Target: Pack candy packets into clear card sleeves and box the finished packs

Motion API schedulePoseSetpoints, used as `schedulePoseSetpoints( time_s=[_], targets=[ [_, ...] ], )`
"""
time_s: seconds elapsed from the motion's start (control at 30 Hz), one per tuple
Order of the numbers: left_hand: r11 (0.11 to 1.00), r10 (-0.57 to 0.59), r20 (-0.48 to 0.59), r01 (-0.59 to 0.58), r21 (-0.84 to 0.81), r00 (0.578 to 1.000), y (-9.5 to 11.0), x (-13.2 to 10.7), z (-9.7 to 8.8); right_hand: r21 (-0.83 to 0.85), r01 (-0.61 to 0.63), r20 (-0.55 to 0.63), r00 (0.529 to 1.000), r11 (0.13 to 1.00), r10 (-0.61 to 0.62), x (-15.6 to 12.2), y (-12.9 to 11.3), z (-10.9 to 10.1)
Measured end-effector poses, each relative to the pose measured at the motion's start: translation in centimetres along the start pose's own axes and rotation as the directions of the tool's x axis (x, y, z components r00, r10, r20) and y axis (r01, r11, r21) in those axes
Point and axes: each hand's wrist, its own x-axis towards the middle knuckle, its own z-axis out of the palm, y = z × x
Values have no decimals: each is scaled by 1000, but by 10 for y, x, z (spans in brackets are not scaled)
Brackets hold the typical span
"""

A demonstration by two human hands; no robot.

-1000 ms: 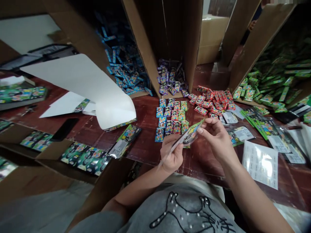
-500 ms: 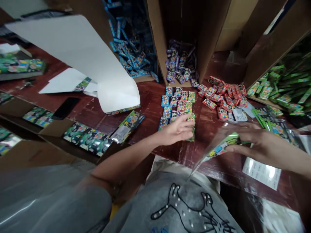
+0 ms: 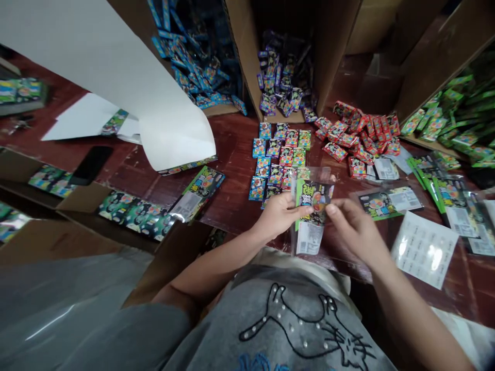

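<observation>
Bare dark-red wooden tabletop [image 3: 235, 149] is lying open left of my gridded small colourful packets [image 3: 276, 159]; tall brown cardboard boxes [image 3: 328, 56] are walling off the back.

Glossy clear plastic bag [image 3: 311, 208] with a printed card inside, worn reddish wood table [image 3: 232, 206], matt brown cardboard boxes [image 3: 240, 56], smooth white paper sheet [image 3: 116, 67].

Two hands: left hand [image 3: 277, 217], right hand [image 3: 353, 232]; one clear packet [image 3: 312, 208]; one black phone [image 3: 91, 164].
</observation>
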Motion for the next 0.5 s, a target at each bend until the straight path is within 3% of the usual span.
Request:
schedulePoseSetpoints(
  time_s=[0.07, 0.13, 0.3, 0.37, 0.5],
  targets=[
    [1000, 10, 0, -10, 4, 1000, -4, -1, 1, -120, -73, -28, 997, 990, 70, -9, 4, 20],
    [999, 37, 1, -37, 25, 999, -10, -4, 3, -184, -77, -149, 988, 980, 50, -12, 7, 34],
    [986, 40, 45, -46, 161, 998, -30, -25, -2, -135, -53, -262, 965, 989, 16, -15, 11, 46],
    [967, 9, -4, -8, 254, 1000, -37, -37, -8, -72, -77, -212, 975, 994, 60, -21, 9, 48],
    [939, 75, -228, 8, 344, 971, -38, -56, -21, -63, -61, 110, 992, 996, 68, -33, 4, 57]
  ],
)
